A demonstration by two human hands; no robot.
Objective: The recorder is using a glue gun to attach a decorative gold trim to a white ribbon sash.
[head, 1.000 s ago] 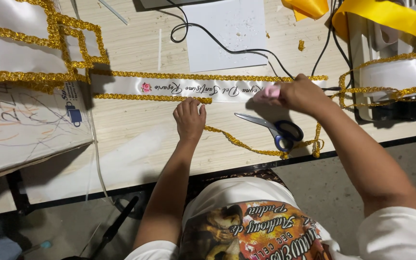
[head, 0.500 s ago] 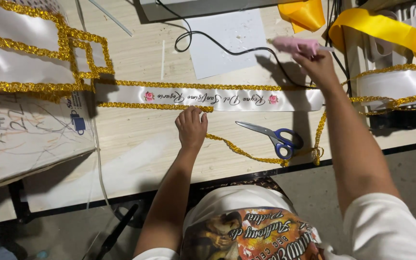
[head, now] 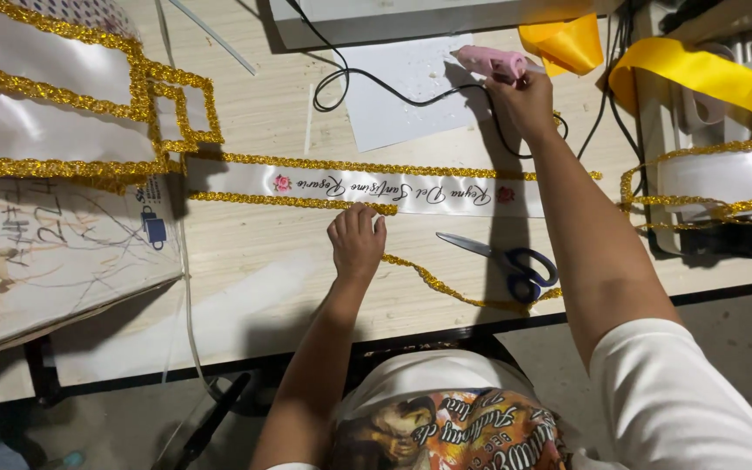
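Gold trim point(head: 306, 202) is pressed onto the sash point(head: 393, 190) by the left hand point(head: 356, 242); the glue gun point(head: 491, 61) is gripped by the right hand point(head: 524, 97), beyond it.

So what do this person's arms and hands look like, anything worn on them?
Both arms are bare from the hands up past the elbows. The right arm ends in a short white sleeve at the shoulder. The left hand and right hand wear no gloves; no rings, watch or bracelets show from this view.

1 glue gun point(head: 491, 62), 1 scissors point(head: 515, 261)
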